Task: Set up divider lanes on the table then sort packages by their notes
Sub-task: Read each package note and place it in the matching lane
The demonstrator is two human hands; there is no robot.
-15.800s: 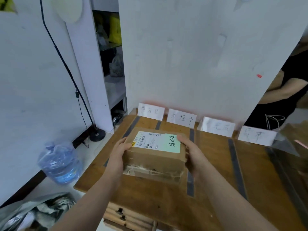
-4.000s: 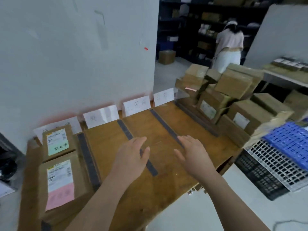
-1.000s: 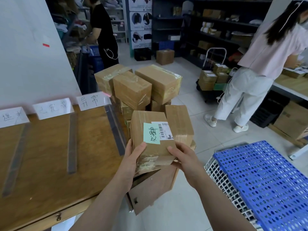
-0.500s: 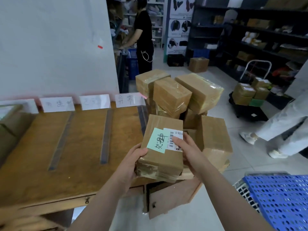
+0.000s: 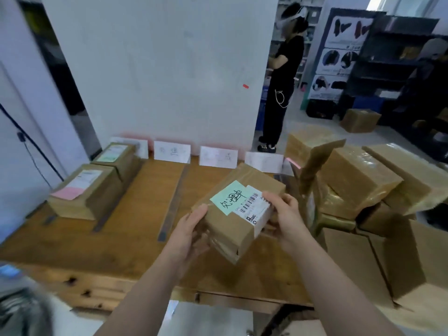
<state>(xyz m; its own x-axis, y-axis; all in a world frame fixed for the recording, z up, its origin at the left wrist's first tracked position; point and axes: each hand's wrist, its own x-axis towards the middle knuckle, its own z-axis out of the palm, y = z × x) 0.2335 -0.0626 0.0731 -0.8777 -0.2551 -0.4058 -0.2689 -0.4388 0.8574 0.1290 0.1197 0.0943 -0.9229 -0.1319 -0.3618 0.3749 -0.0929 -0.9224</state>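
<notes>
since half a second ago i've swung the green-note package from the box pile to over the desk, centre frame. left hand and right hand grip its sides. a pink-note package sits left, white wall behind.

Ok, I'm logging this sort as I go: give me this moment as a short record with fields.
held: box, green note on top, over table
left hand: holds box's left end
right hand: holds box's right end
leftmost lane: near box pink-noted, far box green-noted
right of table: pile of boxes
</notes>
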